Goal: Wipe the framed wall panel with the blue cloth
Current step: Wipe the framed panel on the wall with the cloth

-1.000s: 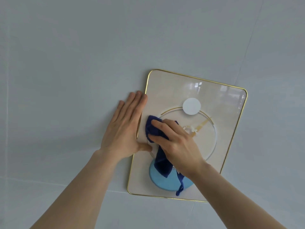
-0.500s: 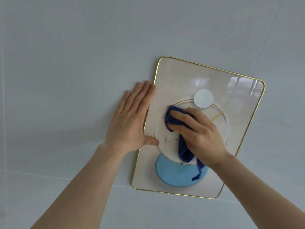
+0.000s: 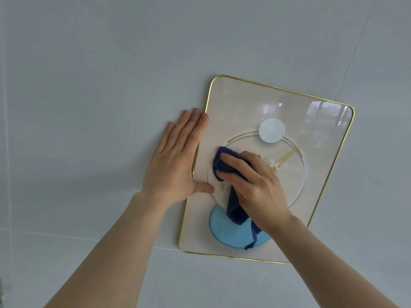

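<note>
A gold-framed wall panel hangs tilted on a pale wall, with a cream glossy face, a white disc, a ring and a light blue disc printed on it. My right hand presses a dark blue cloth against the panel's left-centre, inside the ring; a tail of cloth hangs down over the blue disc. My left hand lies flat on the wall, fingers together, its thumb and fingertips touching the panel's left edge.
Pale grey wall tiles surround the panel, with thin joints running across below and diagonally at the right. Reflections of a window show in the panel's upper right corner.
My right hand and the cloth slid right and up over the ring, then back left and a little down. The left hand stayed pressed by the frame's left edge.
</note>
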`<state>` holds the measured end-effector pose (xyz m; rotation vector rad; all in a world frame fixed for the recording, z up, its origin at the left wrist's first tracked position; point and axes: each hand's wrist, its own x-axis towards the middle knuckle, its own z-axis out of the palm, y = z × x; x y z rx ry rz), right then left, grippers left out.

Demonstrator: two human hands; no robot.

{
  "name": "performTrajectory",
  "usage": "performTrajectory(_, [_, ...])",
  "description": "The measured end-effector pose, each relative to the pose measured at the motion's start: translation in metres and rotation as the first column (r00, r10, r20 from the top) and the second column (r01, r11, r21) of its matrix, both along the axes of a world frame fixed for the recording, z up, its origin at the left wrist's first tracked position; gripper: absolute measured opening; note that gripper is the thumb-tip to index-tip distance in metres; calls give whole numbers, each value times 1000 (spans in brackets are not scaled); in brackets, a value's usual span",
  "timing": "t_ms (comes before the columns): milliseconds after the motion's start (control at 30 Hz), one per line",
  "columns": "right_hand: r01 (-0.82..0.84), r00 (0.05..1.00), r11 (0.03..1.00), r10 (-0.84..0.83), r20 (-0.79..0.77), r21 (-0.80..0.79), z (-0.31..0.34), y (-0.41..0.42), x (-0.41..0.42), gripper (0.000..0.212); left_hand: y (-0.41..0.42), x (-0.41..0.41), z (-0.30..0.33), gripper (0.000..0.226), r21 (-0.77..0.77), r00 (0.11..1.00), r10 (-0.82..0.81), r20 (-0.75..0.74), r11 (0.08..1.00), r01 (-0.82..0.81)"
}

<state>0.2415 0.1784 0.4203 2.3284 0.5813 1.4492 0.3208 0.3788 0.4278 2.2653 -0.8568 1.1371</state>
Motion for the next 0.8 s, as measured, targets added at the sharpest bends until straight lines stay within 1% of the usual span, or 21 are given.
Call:
performTrajectory(33, [7, 999, 999, -9, 37, 33, 6, -4, -1, 32, 0, 0, 0, 159, -2, 1000, -3, -1, 1000, 3])
performTrajectory(133, [5, 985, 963, -51, 165, 270, 16, -5, 4, 28, -1, 1, -1, 160, -3, 1000, -5, 0, 1000, 5])
performTrajectory(167, [-3, 980, 949, -59, 188, 314, 14, -2, 6, 28, -2, 1, -1, 160, -2, 1000, -5, 1, 1000, 5])
performTrajectory(233, [-7, 980, 945, -59, 192, 327, 3, 0, 8, 28, -2, 0, 0, 159, 1, 1000, -7, 3, 1000, 7])
performTrajectory(367, [17, 988, 965, -56, 144, 260, -22, -10, -2, 29, -2, -3, -1, 160, -2, 1000, 0, -2, 1000, 0])
performTrajectory(467, [44, 995, 974, -62, 76, 221, -42, -16, -14, 29, -3, -6, 0, 161, -4, 1000, 19, -15, 1000, -19])
performTrajectory(567, [86, 996, 965, -83, -24, 247, -49, -14, -27, 48, -5, -13, 2, 162, -3, 998, 44, -39, 999, -44])
performTrajectory(633, [139, 988, 954, -117, -97, 266, -43, -9, -34, 52, -7, -19, 3, 163, 4, 996, 68, -54, 998, -68])
performTrajectory(700, [204, 968, 937, -150, -202, 283, -31, -2, -42, 48, -10, -25, 4, 163, 6, 994, 92, -67, 996, -91])
performTrajectory(800, [288, 896, 902, -136, -422, 320, -18, 7, -58, 33, -10, -34, 1, 157, -9, 992, 100, -79, 995, -101])
